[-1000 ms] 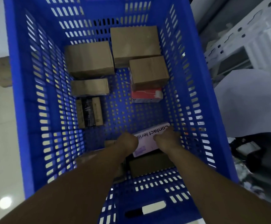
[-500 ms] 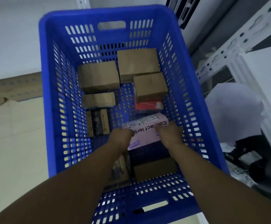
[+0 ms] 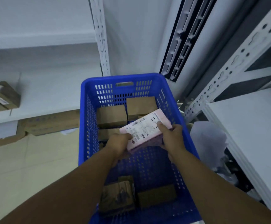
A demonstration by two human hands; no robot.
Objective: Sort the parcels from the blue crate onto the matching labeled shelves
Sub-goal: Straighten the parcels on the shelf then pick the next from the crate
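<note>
Pink parcel [image 3: 145,129]: flat box, white label facing up, handwritten "2" on it. It is tilted and raised above the crate floor, with the left hand [image 3: 119,142] and right hand [image 3: 172,136] gripping opposite ends.
Crate [image 3: 83,126]: blue, slotted walls, standing between white shelves [image 3: 252,126].
Far boxes [image 3: 112,116] and near boxes [image 3: 156,195]: brown, lying inside the crate.

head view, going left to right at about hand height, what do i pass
brown parcel on the left shelf → cardboard box → left hand → pink box → right hand → right shelf
</note>
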